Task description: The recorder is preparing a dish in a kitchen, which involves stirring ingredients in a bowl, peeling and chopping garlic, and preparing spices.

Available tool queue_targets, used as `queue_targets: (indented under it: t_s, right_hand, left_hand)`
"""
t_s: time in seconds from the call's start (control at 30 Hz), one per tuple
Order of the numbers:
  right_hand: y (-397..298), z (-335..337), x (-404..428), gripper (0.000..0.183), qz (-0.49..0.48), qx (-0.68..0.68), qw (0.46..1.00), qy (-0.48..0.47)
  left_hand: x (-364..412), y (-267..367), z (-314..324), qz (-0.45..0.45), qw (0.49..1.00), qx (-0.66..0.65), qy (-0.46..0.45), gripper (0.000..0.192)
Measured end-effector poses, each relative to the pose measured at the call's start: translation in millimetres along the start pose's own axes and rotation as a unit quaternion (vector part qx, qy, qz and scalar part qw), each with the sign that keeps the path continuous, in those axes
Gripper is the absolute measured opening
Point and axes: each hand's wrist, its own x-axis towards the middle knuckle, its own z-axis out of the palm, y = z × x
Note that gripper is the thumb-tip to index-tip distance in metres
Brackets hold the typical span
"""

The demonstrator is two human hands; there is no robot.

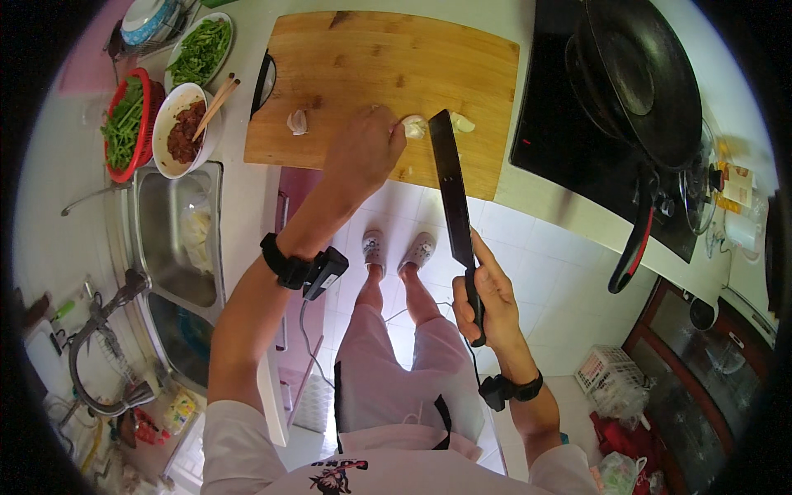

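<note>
In my right hand (492,297) is the black handle of a kitchen knife with a broad dark blade (448,179). The blade points away from me, and its tip reaches over the near part of a wooden cutting board (396,62). My left hand (365,148) is on the board with its fingers curled; whether something is inside them is hidden. Right beside its thumb lies a piece of garlic (415,127). Just right of the blade tip is a flattened pale garlic piece (462,122). Another garlic clove (297,122), partly in its skin, sits near the board's left side.
Left of the board stand a white bowl of dark meat (185,133) with chopsticks (216,105), a red basket of greens (127,127) and a plate of cut greens (201,52). A steel sink (173,235) lies nearer me. On the right, a wok (643,80) rests on a black cooktop (544,111).
</note>
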Motion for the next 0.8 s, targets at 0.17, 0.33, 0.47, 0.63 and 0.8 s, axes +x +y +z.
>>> queue_targets:
  t_s: [0.17,0.33,0.47,0.63,0.8]
  right_hand:
    - [0.5,1.5,5.0,0.061,0.013,0.020,1.000,-0.013]
    - [-7.8,3.0,8.6,0.060,0.008,0.016,1.000,-0.020]
    - [-13.0,0.8,14.1,0.059,0.023,-0.020,1.000,-0.006]
    - [-21.6,-4.8,12.2,0.059,0.043,-0.039,0.998,0.020]
    - [-21.6,-3.5,3.1,0.059,0.023,0.013,1.000,0.004]
  left_hand:
    - [2.5,-3.0,1.9,0.046,0.994,0.094,-0.006,0.018]
    - [3.9,-4.8,6.1,0.082,0.986,0.147,0.000,0.016]
    - [8.7,-15.1,7.5,0.104,0.991,0.082,0.011,0.013]
    - [8.8,-19.1,-15.4,0.036,0.978,-0.192,-0.079,0.016]
    - [8.1,-20.2,-24.9,-0.035,0.974,-0.204,-0.094,0.021]
